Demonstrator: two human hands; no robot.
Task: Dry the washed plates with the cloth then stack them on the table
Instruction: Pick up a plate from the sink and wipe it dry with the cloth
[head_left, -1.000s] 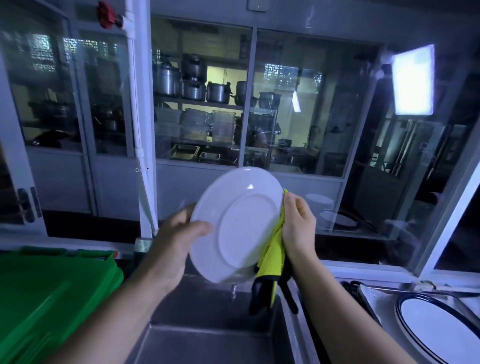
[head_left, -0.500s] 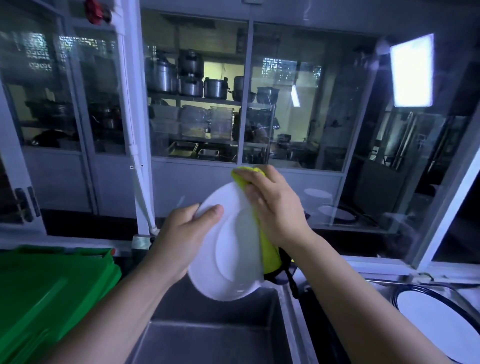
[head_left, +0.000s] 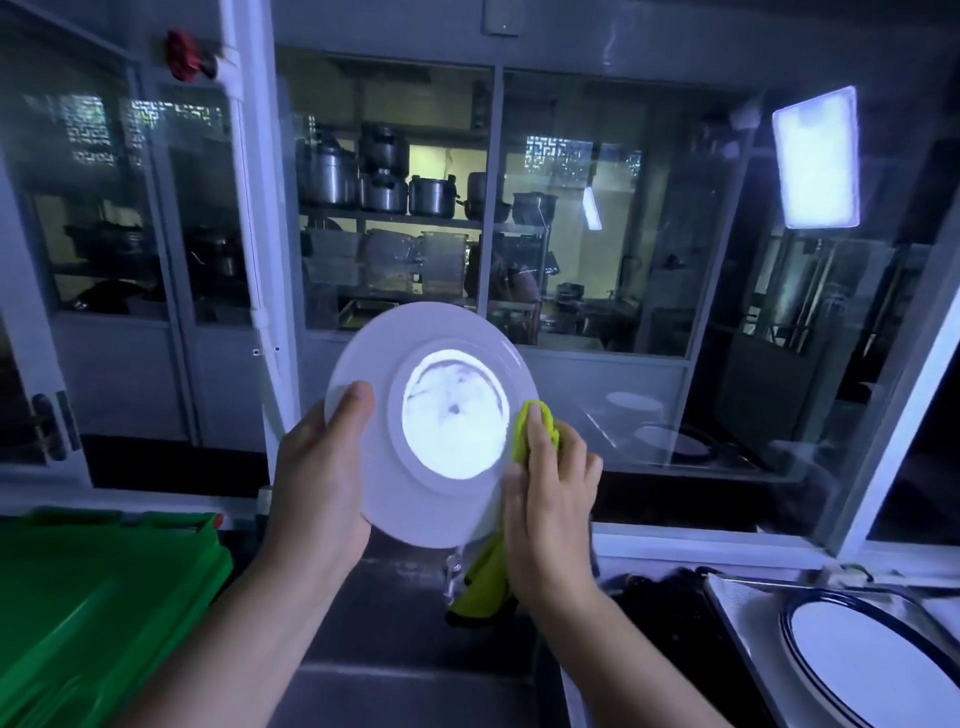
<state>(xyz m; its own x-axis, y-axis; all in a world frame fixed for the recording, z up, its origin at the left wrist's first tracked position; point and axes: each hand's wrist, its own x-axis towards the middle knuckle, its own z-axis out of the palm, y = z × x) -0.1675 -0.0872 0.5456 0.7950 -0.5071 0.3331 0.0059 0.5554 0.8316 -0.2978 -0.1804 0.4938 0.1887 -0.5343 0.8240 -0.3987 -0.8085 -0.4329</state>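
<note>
Left hand (head_left: 317, 483): raised, thumb curled over the plate (head_left: 431, 421) rim, gripping it upright.
Right hand (head_left: 550, 499): fingers curled, pinching the cloth (head_left: 535, 431) on the plate's edge.

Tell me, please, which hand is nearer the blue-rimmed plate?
Right. The right hand, holding the yellow cloth, is up-left of the blue-rimmed plate; the left hand, gripping the white plate, is farther left.

Both arms reach up from the bottom. The left hand (head_left: 317, 478) grips the white plate (head_left: 431, 499), thumb in front. The right hand (head_left: 550, 499) holds the yellow cloth (head_left: 540, 431) against it.
</note>
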